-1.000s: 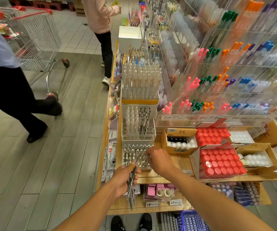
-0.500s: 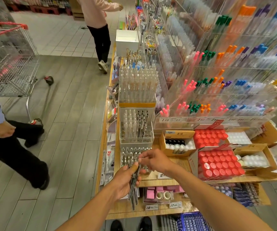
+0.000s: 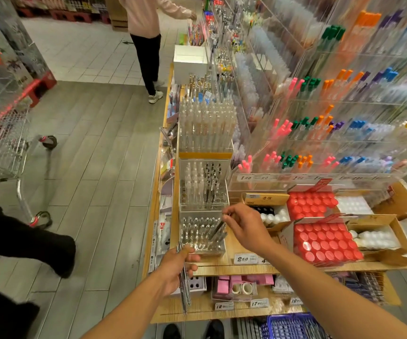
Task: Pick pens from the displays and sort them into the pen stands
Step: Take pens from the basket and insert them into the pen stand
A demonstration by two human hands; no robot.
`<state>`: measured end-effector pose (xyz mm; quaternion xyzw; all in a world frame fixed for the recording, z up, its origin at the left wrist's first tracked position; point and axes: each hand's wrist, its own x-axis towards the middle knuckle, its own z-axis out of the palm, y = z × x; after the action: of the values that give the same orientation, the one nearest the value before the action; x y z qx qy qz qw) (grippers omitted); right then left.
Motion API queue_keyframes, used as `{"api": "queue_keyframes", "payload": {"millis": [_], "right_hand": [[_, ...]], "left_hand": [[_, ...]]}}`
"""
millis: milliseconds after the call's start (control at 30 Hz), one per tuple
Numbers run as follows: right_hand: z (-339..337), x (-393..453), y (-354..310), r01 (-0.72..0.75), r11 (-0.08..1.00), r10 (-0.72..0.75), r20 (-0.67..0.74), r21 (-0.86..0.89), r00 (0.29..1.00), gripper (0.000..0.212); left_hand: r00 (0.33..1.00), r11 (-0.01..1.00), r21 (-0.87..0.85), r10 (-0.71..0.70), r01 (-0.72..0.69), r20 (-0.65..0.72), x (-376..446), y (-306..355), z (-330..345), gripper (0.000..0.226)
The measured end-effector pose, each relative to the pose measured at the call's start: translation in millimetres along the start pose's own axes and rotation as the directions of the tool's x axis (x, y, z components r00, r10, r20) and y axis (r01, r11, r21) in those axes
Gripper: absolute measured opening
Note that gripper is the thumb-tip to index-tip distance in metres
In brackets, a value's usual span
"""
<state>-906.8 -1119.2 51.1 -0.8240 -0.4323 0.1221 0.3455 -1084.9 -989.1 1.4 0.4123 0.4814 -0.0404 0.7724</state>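
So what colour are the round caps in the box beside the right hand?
Red caps, seen best in the head view.

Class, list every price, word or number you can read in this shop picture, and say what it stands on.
"250": price tag on the shelf edge.
"17 90": lower tag.
"12": lower tag; rest blurred.
"1 90": rack strip.
Box label and other tags: unreadable.

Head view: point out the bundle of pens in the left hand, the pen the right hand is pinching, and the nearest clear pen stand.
bundle of pens (image 3: 184, 293), head view, shafts below the fist.
pen (image 3: 218, 228), head view, mid-barrel.
clear pen stand (image 3: 201, 250), head view, front wall.
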Motion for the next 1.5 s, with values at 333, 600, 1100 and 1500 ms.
{"api": "queue_keyframes", "payload": {"millis": [333,600,1100,1500], "right_hand": [[22.8,-3.4,2.7,0.104,0.971,-0.084,0.102,-0.216,0.991,0.023],[27.6,2.0,2.9,0.119,0.972,-0.097,0.116,-0.204,0.988,0.022],[51.7,0.6,-3.0,0.081,0.862,0.049,0.241,-0.501,0.969,0.019],[39.0,16.8,-26.5,-0.354,0.921,0.237,0.484,0.165,0.843,0.022]], "left_hand": [[1.000,1.000,-0.018,0.016,-0.017,-0.012,-0.8,1.3,1.3,0.021],[1.000,0.999,-0.028,0.015,-0.015,-0.010,0.1,-1.5,-0.2,0.024],[0.995,1.000,-0.025,0.000,0.003,0.102,-5.8,10.0,6.7,0.032],[0.958,0.998,0.054,0.007,-0.023,0.287,-11.2,19.3,14.8,0.022]]}}
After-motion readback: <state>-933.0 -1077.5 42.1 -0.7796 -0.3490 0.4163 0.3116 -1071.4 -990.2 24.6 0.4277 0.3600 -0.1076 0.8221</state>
